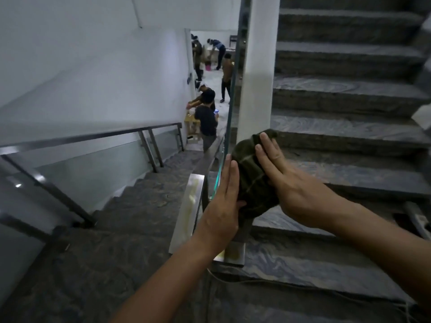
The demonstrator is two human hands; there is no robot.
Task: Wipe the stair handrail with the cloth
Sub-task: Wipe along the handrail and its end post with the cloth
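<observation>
- Both of your hands were on the cloth (250, 180) at centre frame, a dark green bundle with thin pale lines.
- Your left hand (224, 201) lay flat against the cloth's left side, fingers extended and together, thumb tucked under the bundle; it pressed rather than clenched.
- Your right hand (289, 190) covered the cloth from the right, fingers (265, 148) spread flat over its top, not curled into a fist.
- The cloth sat pressed between the two palms, just to the right of the glass panel edge (229, 127).
- The handrail (190, 206) lay directly left of and below your left hand, a pale metal bar whose long axis ran from lower centre up toward the descending stairs (149, 197).
- Your left hand was the nearer one to the handrail; the cloth looked apart from it, not yet laid on it.
- As a judgement, the coming move required carrying the cloth leftward and down onto the rail's top face.
- No brand, label or writing could be read anywhere.
</observation>
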